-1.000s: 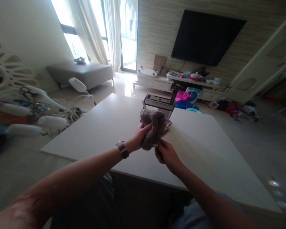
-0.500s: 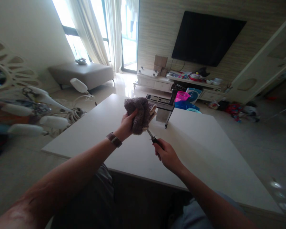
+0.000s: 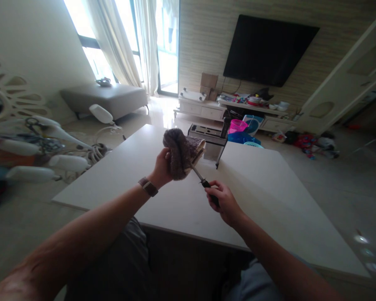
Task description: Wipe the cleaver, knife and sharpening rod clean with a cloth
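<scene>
A thick grey-brown cloth (image 3: 179,156) with a pale edge is bunched up in my left hand (image 3: 163,167), above the white table. My fingers are closed on its left side. My right hand (image 3: 224,200) grips the black handle of what looks like a sharpening steel (image 3: 198,172), with a small guard and a thin metal shaft. The shaft slants up and left into the folds of the cloth, so its far end is hidden. Both hands are held in the air, apart from each other.
The white tabletop (image 3: 263,200) spreads below my hands. Past its far edge stands a dark metal cart (image 3: 207,133), with a pink basket (image 3: 237,126) beyond it. White lamp shades (image 3: 69,163) lie to the left of the table. A grey bench (image 3: 106,98) is by the curtains.
My right hand has drawn slightly down and right with the steel. The cloth has turned and folded differently in my left hand. The camera view has shifted slightly.
</scene>
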Tool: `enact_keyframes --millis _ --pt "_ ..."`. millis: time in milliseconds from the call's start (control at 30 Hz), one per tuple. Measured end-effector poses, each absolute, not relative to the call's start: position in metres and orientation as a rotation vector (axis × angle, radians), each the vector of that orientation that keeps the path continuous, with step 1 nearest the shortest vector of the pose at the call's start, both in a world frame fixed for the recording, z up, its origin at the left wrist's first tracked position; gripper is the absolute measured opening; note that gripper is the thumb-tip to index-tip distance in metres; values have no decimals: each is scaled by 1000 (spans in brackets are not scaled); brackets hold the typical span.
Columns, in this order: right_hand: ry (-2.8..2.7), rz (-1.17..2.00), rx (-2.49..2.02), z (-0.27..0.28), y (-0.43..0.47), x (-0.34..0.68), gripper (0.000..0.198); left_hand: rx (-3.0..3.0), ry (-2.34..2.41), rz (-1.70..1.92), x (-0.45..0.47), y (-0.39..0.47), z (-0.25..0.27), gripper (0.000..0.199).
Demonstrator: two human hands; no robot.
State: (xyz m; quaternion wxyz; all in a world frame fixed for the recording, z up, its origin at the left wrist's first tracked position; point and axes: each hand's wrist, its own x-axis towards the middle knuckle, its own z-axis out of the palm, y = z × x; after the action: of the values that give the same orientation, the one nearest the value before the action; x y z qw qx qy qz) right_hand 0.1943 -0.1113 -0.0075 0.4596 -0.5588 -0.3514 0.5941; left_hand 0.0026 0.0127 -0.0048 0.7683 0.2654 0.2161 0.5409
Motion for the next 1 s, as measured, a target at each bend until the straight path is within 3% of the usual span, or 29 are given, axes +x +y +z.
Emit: enact_keyframes --millis 233,400,1000 --pt "-824 1497 -1219 -11 -107 192 36 654 428 797 27 -19 -16 29" --pt "-916 1406 -1240 -14 -107 193 32 694 468 958 45 -28 -18 42" --pt "-1369 1258 -1404 -20 -102 203 34 745 548 1278 8 12 -2 35"
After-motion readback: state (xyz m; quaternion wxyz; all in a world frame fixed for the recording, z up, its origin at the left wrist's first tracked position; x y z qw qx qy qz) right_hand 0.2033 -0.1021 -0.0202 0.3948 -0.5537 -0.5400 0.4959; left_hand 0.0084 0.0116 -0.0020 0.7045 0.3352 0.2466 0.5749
